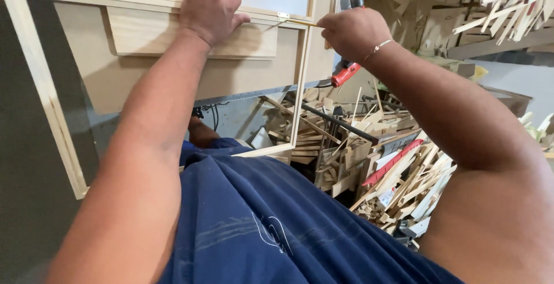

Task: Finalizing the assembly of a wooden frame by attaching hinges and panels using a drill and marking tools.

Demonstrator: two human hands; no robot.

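The left hand (209, 8) presses flat on a wooden block (190, 33) against the frame (43, 82). The right hand (353, 30), grip closed, holds a drill (346, 72) at a brass hinge (284, 17); its body is mostly hidden.

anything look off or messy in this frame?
Mostly the heap of wood offcuts below the right hand: sticks lie jumbled at every angle. The wooden frame, pressed by the left hand, looks intact.

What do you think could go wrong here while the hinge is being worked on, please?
The screwdriver tip could slip off the small brass hinge toward the left hand, which presses on the wooden frame close by. If that hand eases, the frame may shift. The scrap wood pile below could swallow a dropped screw.
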